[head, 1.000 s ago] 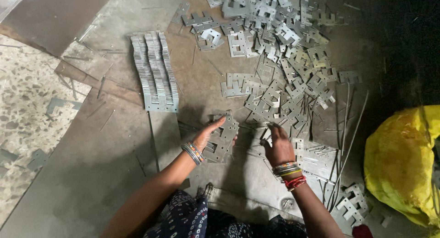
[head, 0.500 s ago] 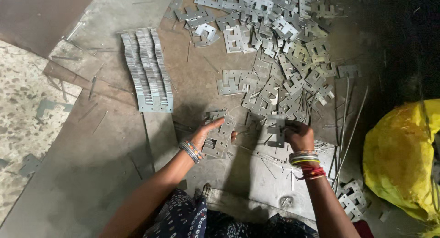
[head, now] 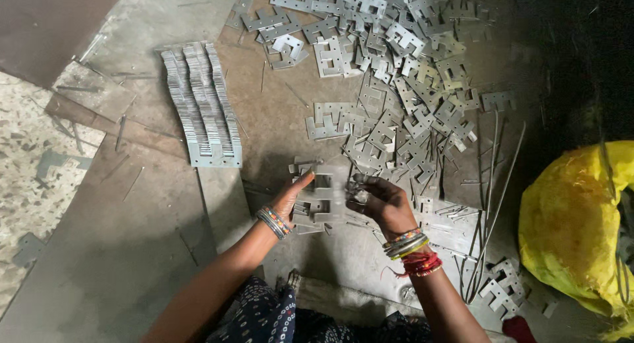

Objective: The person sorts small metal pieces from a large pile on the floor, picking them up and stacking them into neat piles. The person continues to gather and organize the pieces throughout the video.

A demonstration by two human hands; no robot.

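Note:
My left hand [head: 292, 199] holds a small stack of flat E-shaped metal plates [head: 319, 196] from the left side, thumb on top. My right hand [head: 383, 203] is at the right edge of that same stack, fingers curled on a plate that looks blurred. Both wrists carry coloured bangles. A loose heap of the same grey metal plates [head: 396, 85] spreads across the floor just beyond my hands.
A neat row of stacked plates [head: 203, 105] lies to the far left on brown board sheets [head: 132, 250]. Thin metal rods [head: 492, 184] lie on the right. A yellow sack [head: 581, 231] sits at the right edge. Speckled floor [head: 26, 171] shows at left.
My right hand drew back from the loose heap toward the left hand and now meets the stack there. The view shifted slightly upward.

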